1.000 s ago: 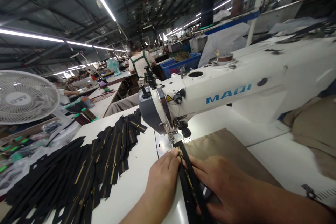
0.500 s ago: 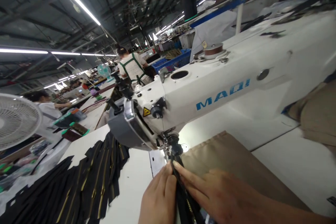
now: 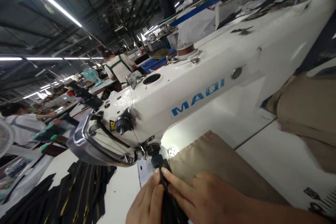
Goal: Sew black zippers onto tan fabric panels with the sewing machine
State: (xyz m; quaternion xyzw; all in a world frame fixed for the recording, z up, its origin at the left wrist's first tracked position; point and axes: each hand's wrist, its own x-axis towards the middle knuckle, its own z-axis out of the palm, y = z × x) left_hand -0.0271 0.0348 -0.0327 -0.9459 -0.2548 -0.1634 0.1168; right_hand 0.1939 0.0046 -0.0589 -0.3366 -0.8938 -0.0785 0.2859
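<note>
A black zipper (image 3: 169,208) runs up toward the needle area of the white sewing machine (image 3: 157,98). My left hand (image 3: 147,199) holds its left edge, fingers pressed together close in front of the machine's foot. From the other side my right hand (image 3: 207,194) presses the zipper with thumb and forefinger, its fingertips almost meeting the left ones. Beneath the right hand lies a flat piece of khaki fabric (image 3: 217,157), its folded edge reaching back under the machine arm. The needle tip is hidden.
A heap of black zippers (image 3: 78,192) with gold teeth lies on the left of the white table (image 3: 118,189). More khaki fabric (image 3: 301,112) sits at right. A white fan (image 3: 5,138) and thread cones (image 3: 55,145) stand at left. Two co-workers are farther back.
My view has shifted, so the machine and the zipper heap appear farther left. Both hands stay on the zipper in front of the machine's foot.
</note>
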